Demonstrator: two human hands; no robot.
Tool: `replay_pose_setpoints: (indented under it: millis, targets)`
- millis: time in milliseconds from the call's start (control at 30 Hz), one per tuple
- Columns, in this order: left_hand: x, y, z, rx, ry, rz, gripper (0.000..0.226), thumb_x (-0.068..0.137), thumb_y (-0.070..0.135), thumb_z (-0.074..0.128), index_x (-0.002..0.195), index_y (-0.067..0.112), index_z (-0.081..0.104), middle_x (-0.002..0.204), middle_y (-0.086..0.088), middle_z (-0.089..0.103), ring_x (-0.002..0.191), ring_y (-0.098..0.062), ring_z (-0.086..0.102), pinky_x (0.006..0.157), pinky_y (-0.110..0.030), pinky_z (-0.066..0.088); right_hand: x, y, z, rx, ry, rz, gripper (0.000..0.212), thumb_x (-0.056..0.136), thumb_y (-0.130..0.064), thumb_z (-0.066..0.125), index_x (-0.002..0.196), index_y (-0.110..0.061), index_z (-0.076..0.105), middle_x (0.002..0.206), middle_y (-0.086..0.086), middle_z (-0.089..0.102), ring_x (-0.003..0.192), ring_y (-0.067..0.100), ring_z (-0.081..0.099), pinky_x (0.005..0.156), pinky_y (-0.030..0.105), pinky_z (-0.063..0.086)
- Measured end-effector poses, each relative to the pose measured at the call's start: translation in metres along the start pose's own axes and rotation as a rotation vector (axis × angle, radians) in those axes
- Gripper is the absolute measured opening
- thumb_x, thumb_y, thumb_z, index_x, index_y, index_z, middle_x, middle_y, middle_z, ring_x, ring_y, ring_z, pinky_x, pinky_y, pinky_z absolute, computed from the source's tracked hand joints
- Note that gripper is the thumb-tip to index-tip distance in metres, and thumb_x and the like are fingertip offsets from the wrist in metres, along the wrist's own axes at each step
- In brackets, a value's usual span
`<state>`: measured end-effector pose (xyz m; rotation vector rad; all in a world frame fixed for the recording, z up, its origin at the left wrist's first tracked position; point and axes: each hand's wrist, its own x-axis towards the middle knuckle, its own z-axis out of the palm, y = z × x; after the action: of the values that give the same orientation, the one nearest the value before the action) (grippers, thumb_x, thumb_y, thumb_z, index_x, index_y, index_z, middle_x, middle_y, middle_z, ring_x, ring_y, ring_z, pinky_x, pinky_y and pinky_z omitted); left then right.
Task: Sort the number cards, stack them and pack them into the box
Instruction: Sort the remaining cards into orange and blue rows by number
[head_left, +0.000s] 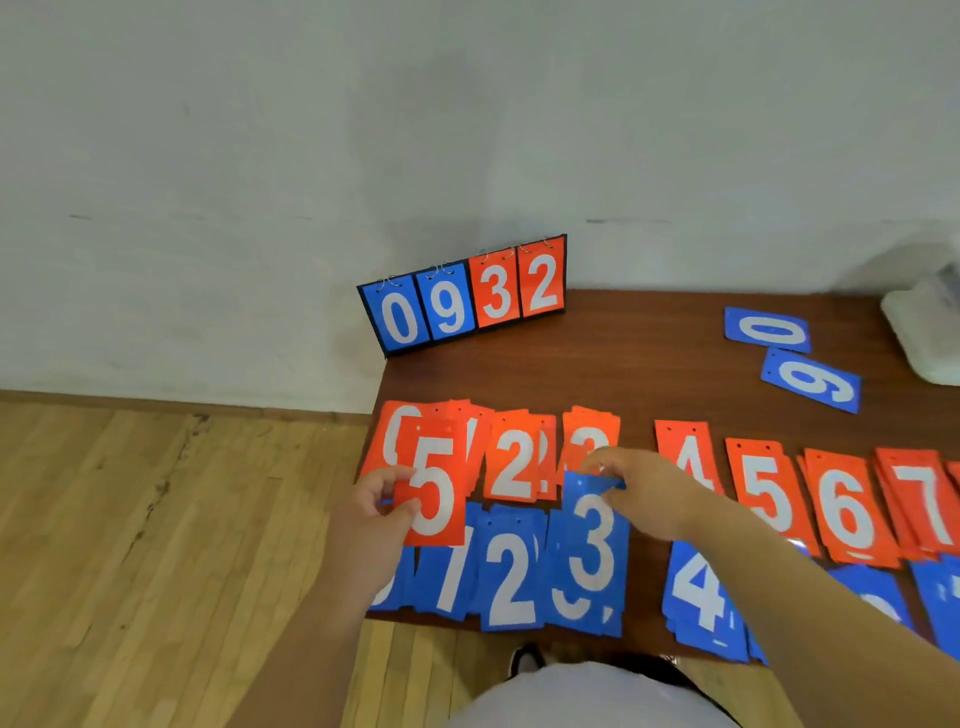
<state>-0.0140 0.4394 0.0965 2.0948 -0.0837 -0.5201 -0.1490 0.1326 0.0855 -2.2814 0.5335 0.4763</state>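
Number cards lie sorted in piles on the brown table (623, 364): a red row behind, a blue row in front. My left hand (382, 501) grips a red 5 card (434, 491) by its left edge, above the left piles. My right hand (641, 486) pinches the top of a blue 3 card (595, 545) over the blue 3 pile (582, 613). Red piles of 2 (511, 462), 4 (688, 457), 5 (766, 491), 6 (844, 512) and 7 (922, 501) are visible. Blue piles of 2 (511, 577) and 4 (698, 592) lie in front.
A flip scoreboard (467, 296) showing 0 9 3 2 stands at the table's back left corner. Loose blue 0 (769, 330) and 9 (813, 382) cards lie at the back right. A white object (924, 327) sits at the right edge. Wooden floor (156, 545) is to the left.
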Motion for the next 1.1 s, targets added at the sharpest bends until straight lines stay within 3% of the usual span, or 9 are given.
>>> replay_pose_setpoints:
  millis: [67, 167, 333, 567, 667, 867, 967, 1033, 1100]
  targets:
    - [0.001, -0.003, 0.011, 0.008, -0.033, 0.000, 0.028, 0.095, 0.021, 0.071, 0.112, 0.040, 0.063, 0.118, 0.015, 0.062, 0.109, -0.012, 0.063, 0.065, -0.015, 0.054, 0.000, 0.019, 0.028, -0.025, -0.093, 0.061, 0.044, 0.098, -0.007, 0.055, 0.134, -0.033, 0.056, 0.146, 0.001, 0.053, 0.130, 0.022, 0.053, 0.093, 0.031, 0.049]
    - [-0.003, -0.008, 0.025, 0.024, -0.090, -0.005, 0.028, 0.095, 0.019, 0.071, 0.111, 0.040, 0.063, 0.116, 0.018, 0.062, 0.107, -0.010, 0.063, 0.072, -0.022, 0.058, 0.001, 0.035, 0.061, -0.031, -0.129, 0.137, 0.043, 0.100, -0.013, 0.055, 0.137, -0.032, 0.052, 0.142, 0.004, 0.056, 0.122, 0.023, 0.058, 0.092, 0.035, 0.054]
    - [-0.010, -0.013, 0.044, 0.068, -0.144, -0.007, 0.032, 0.093, 0.013, 0.070, 0.109, 0.040, 0.065, 0.112, 0.016, 0.066, 0.104, -0.009, 0.065, 0.079, -0.024, 0.058, -0.001, 0.043, 0.071, -0.069, 0.146, 0.169, 0.048, 0.092, -0.027, 0.065, 0.138, -0.033, 0.055, 0.131, -0.001, 0.064, 0.120, 0.021, 0.057, 0.092, 0.037, 0.056]
    - [-0.005, 0.009, 0.114, 0.110, -0.301, 0.049, 0.034, 0.095, 0.016, 0.070, 0.109, 0.045, 0.063, 0.120, 0.018, 0.060, 0.109, -0.008, 0.060, 0.083, -0.028, 0.059, -0.042, 0.079, 0.030, 0.072, 0.308, 0.255, 0.036, 0.095, -0.025, 0.065, 0.131, -0.025, 0.062, 0.133, -0.003, 0.061, 0.119, 0.018, 0.058, 0.096, 0.033, 0.052]
    - [-0.005, 0.028, 0.165, 0.125, -0.384, 0.100, 0.033, 0.094, 0.015, 0.071, 0.110, 0.042, 0.062, 0.120, 0.015, 0.061, 0.113, -0.009, 0.059, 0.079, -0.021, 0.055, -0.072, 0.109, 0.013, 0.136, 0.395, 0.337, 0.036, 0.095, -0.024, 0.064, 0.131, -0.026, 0.062, 0.133, -0.004, 0.061, 0.108, 0.020, 0.063, 0.085, 0.036, 0.058]
    - [-0.018, 0.072, 0.295, 0.189, -0.515, 0.161, 0.032, 0.094, 0.013, 0.068, 0.114, 0.037, 0.062, 0.118, 0.013, 0.062, 0.112, -0.009, 0.060, 0.078, -0.016, 0.050, -0.130, 0.184, -0.030, 0.180, 0.496, 0.472, 0.035, 0.093, -0.023, 0.065, 0.127, -0.025, 0.064, 0.122, -0.004, 0.063, 0.097, 0.020, 0.063, 0.080, 0.035, 0.056]
    - [-0.023, 0.091, 0.352, 0.230, -0.481, 0.166, 0.029, 0.095, 0.015, 0.067, 0.114, 0.037, 0.063, 0.121, 0.010, 0.063, 0.110, -0.011, 0.061, 0.082, -0.023, 0.053, -0.149, 0.220, -0.051, 0.220, 0.515, 0.511, 0.034, 0.093, -0.022, 0.066, 0.127, -0.027, 0.064, 0.129, -0.001, 0.062, 0.091, 0.016, 0.067, 0.077, 0.038, 0.059]
    - [-0.026, 0.100, 0.384, 0.250, -0.445, 0.166, 0.026, 0.097, 0.016, 0.065, 0.116, 0.034, 0.064, 0.120, 0.012, 0.062, 0.108, -0.010, 0.059, 0.076, -0.020, 0.050, -0.152, 0.245, -0.064, 0.229, 0.498, 0.496, 0.033, 0.093, -0.023, 0.066, 0.125, -0.029, 0.064, 0.124, -0.004, 0.062, 0.069, 0.014, 0.064, 0.064, 0.036, 0.058]
    - [-0.027, 0.103, 0.412, 0.313, -0.421, 0.174, 0.024, 0.098, 0.017, 0.063, 0.117, 0.031, 0.063, 0.118, 0.012, 0.062, 0.102, -0.007, 0.056, 0.068, -0.014, 0.044, -0.148, 0.266, -0.079, 0.205, 0.476, 0.483, 0.033, 0.093, -0.026, 0.065, 0.126, -0.028, 0.062, 0.126, -0.004, 0.061, 0.065, 0.012, 0.059, 0.060, 0.030, 0.052]
